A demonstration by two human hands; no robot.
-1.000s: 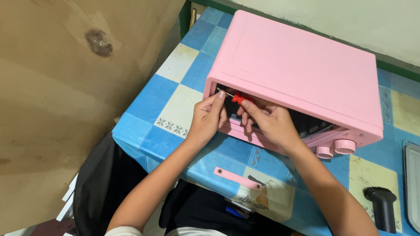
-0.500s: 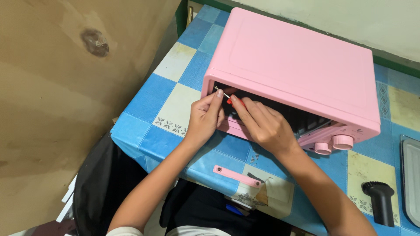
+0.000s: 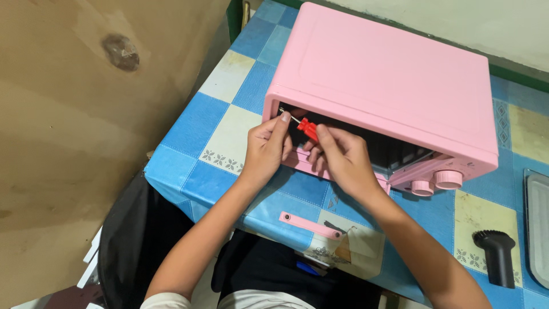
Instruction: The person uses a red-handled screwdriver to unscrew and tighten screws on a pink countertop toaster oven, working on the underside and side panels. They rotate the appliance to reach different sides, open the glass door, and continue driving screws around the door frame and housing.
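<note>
A pink toaster oven (image 3: 394,86) lies on a table with a blue and cream checked cover (image 3: 229,140), its dark front opening toward me. My right hand (image 3: 343,160) grips a small screwdriver with a red handle (image 3: 307,129), its thin metal shaft pointing at the upper left corner of the opening. My left hand (image 3: 266,146) rests against the oven's left front edge, its index finger touching the shaft near the tip. Two pink knobs (image 3: 437,182) sit at the oven's right front.
A loose pink handle bar (image 3: 309,224) lies near the table's front edge. A black nozzle-shaped part (image 3: 496,257) and a grey tray (image 3: 537,229) are at the right. A plywood wall (image 3: 86,114) stands to the left. A black chair back (image 3: 128,246) shows below.
Both hands and the screwdriver have stayed at the oven's upper left corner, shifting only slightly. The camera view has drifted a little.
</note>
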